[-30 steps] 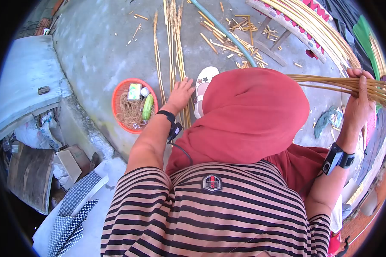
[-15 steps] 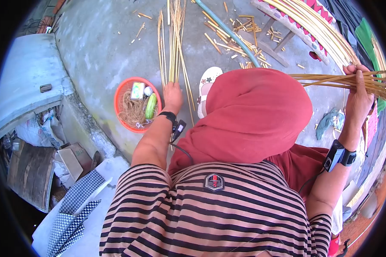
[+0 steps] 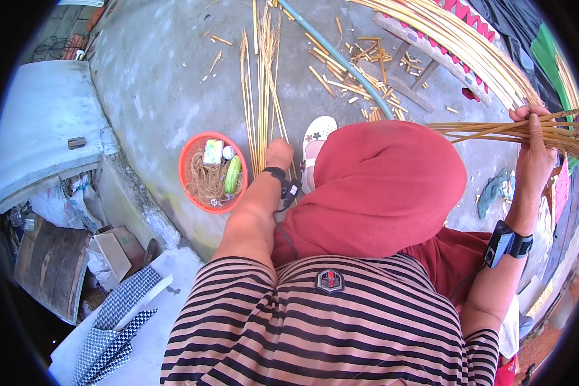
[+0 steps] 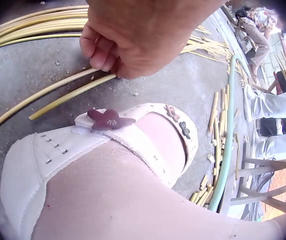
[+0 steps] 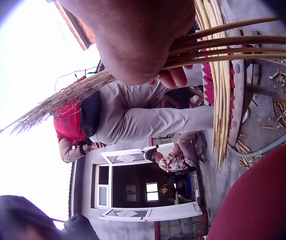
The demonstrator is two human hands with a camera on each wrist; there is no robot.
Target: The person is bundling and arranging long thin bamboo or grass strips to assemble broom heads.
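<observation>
Golden-brown stalks (image 3: pixel 569 136) in a loose bunch, out to the right side, gripped in the right hand (image 3: pixel 539 143) with thumb laid across and fingers closed round; feathery heads fanning past that hand in the right wrist view. Low down, just beside a white shoe (image 3: pixel 317 132), the left hand (image 3: pixel 279 154), fingers curled in, with two thin stems (image 4: pixel 73 96) meeting the fingertips; hard to tell how firmly each is pinched. More straw (image 3: pixel 264 96) lying on the grey concrete floor (image 3: pixel 167 71), just beyond the left hand. To the left of that hand, an orange-red basket (image 3: pixel 184 174) with tangled twine (image 3: pixel 202 177), a green vegetable (image 3: pixel 233 175), a white ball (image 3: pixel 228 152) and a small box (image 3: pixel 213 153) inside. Farther off, a pale green hose (image 4: pixel 228 140) curving past short cut pieces (image 4: pixel 214 111). At upper right in the head view, long pale stalks (image 3: pixel 457 42) laid over a desk (image 5: pixel 238 100). Beyond the right hand, a person in grey trousers (image 5: pixel 153 120) and a seated person in a floral top (image 5: pixel 175 162). Nearest the head camera, a striped shirt (image 3: pixel 328 328) and deep red trousers (image 3: pixel 379 186)
</observation>
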